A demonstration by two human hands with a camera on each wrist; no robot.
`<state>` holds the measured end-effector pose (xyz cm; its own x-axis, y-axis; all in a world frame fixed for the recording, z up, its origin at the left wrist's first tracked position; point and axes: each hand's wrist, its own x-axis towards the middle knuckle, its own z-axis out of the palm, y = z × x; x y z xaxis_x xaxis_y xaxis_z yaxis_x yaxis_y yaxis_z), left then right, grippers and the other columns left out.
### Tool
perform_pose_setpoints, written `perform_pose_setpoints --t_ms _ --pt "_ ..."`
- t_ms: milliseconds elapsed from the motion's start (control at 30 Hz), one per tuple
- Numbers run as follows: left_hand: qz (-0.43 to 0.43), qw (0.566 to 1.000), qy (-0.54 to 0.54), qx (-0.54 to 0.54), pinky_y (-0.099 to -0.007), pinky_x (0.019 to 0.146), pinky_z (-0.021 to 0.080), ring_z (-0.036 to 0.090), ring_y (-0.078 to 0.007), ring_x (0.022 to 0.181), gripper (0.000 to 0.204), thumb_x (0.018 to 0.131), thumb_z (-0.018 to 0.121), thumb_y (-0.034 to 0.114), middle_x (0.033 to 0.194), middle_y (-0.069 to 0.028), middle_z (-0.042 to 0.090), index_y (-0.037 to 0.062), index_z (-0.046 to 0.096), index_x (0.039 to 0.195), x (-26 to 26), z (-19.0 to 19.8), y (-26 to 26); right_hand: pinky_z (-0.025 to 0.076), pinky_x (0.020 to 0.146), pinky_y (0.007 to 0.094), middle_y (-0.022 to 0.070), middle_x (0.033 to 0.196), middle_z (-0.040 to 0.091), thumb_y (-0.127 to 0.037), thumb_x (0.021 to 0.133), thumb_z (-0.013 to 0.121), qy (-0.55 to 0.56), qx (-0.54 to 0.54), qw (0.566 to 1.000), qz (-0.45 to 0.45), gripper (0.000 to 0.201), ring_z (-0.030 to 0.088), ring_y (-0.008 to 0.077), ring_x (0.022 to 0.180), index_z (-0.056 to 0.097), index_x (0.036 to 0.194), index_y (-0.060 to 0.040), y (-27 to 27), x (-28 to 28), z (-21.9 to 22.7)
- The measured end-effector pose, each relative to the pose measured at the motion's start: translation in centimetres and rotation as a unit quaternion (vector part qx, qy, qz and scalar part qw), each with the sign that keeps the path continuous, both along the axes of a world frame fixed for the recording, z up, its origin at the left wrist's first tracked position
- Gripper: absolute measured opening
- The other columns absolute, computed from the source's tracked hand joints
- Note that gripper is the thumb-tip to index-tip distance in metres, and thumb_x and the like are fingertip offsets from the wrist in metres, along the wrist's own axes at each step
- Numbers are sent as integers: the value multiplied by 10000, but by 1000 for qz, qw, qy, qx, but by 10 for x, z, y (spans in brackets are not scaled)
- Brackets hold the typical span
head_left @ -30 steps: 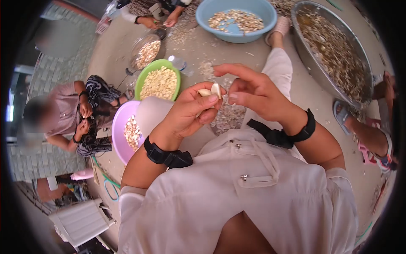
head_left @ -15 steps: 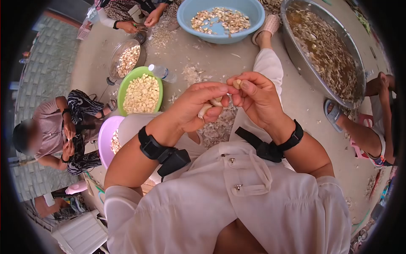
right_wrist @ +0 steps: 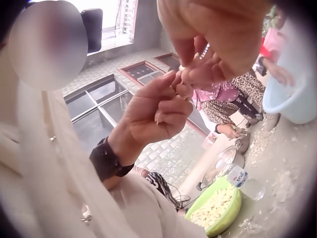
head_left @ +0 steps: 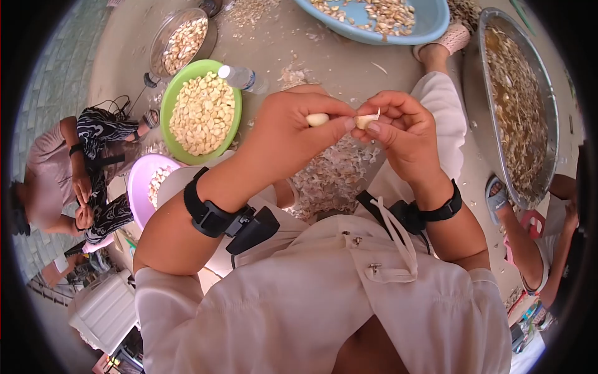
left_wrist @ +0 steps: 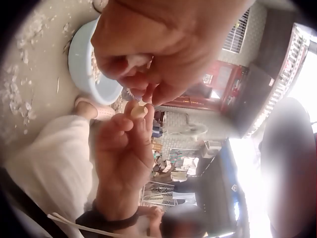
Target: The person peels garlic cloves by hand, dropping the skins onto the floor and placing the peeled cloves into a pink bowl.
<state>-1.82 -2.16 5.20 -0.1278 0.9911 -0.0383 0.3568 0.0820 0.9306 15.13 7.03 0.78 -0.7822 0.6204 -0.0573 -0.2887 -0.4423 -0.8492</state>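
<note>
My left hand point(head_left: 333, 121) pinches a pale peeled garlic clove point(head_left: 317, 119) between thumb and fingers at chest height. Right against it, my right hand point(head_left: 372, 123) pinches a second garlic clove point(head_left: 365, 120) with a flap of white skin sticking up. The fingertips of both hands meet. In the left wrist view the right hand point(left_wrist: 131, 121) holds its clove point(left_wrist: 139, 112) just under the left hand point(left_wrist: 148, 89). In the right wrist view the left hand point(right_wrist: 171, 87) curls below the right hand point(right_wrist: 198, 67). Below the hands lies a pile of garlic skins point(head_left: 330, 177) on the ground.
A green bowl point(head_left: 169, 103) of peeled cloves, a pink bowl point(head_left: 135, 187), a metal bowl point(head_left: 159, 31) and a water bottle point(head_left: 240, 76) sit left of my knee. A blue basin point(head_left: 430, 30) and a large metal basin point(head_left: 498, 156) lie ahead and right. Other people sit around.
My right hand, open and apart a second ago, has closed on a clove and come against the left hand. The view has tilted down, so the bowls have shifted upward.
</note>
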Motion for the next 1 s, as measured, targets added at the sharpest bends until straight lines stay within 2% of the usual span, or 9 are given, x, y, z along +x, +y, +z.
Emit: perform_pose_setpoints --t_ms 200,300,400,500,567,700,800,900,1000 --pt "-29 999 41 -7 -218 569 403 523 -92 654 109 754 634 54 748 -38 586 -6 648 844 -7 5 -3 513 690 254 139 911 613 40 785 584 -15 19 999 21 247 621 184 812 527 1025 35 -1 -3 5" --pt "-21 999 -8 -36 -211 563 400 519 -80 643 110 747 630 50 739 -39 584 -11 645 838 0 12 -3 515 687 253 141 920 618 29 792 582 -36 44 998 15 236 620 179 811 543 1025 37 -5 5 16" --pt "-51 995 -48 -67 -208 561 400 516 -73 644 112 738 630 47 743 -40 584 -17 641 828 7 17 -1 520 684 253 142 914 623 17 804 575 -58 81 995 -8 212 620 175 808 562 1014 39 -11 14 32" --pt "-56 994 -80 -43 -210 563 402 516 -75 648 107 733 628 44 747 -40 586 -16 641 821 19 16 -4 525 682 254 145 908 626 8 813 567 -71 118 990 -34 178 623 177 800 579 987 46 -17 25 42" --pt "-52 997 -55 7 -210 565 401 514 -75 650 96 732 625 40 741 -38 582 -12 640 811 27 17 -8 527 683 256 147 902 628 3 817 563 -70 129 988 -38 155 625 180 793 587 961 56 -20 31 45" --pt "-39 998 -15 52 -206 568 398 510 -73 654 73 729 620 34 726 -32 573 -8 630 788 33 22 -17 532 679 259 153 900 628 -7 821 561 -55 94 992 -55 150 630 188 778 589 949 69 -30 31 52" --pt "5 997 -9 78 -273 570 450 567 -170 610 83 678 631 87 693 -87 595 24 632 731 36 22 -25 535 678 263 156 897 627 -15 826 558 -52 55 996 -51 161 632 189 771 587 960 69 -39 29 54" --pt "30 995 -18 99 -254 549 437 555 -126 603 75 696 627 90 691 -63 600 20 625 721 34 23 -37 535 691 271 159 913 623 -21 828 557 -45 12 998 -36 183 630 189 777 579 988 65 -49 23 60" --pt "33 990 -139 -5 -224 529 416 529 -66 618 75 720 623 102 699 -20 599 28 620 715 28 34 -47 529 720 278 164 961 611 -26 820 571 -41 0 998 -44 227 627 189 796 564 1029 62 -62 18 70"
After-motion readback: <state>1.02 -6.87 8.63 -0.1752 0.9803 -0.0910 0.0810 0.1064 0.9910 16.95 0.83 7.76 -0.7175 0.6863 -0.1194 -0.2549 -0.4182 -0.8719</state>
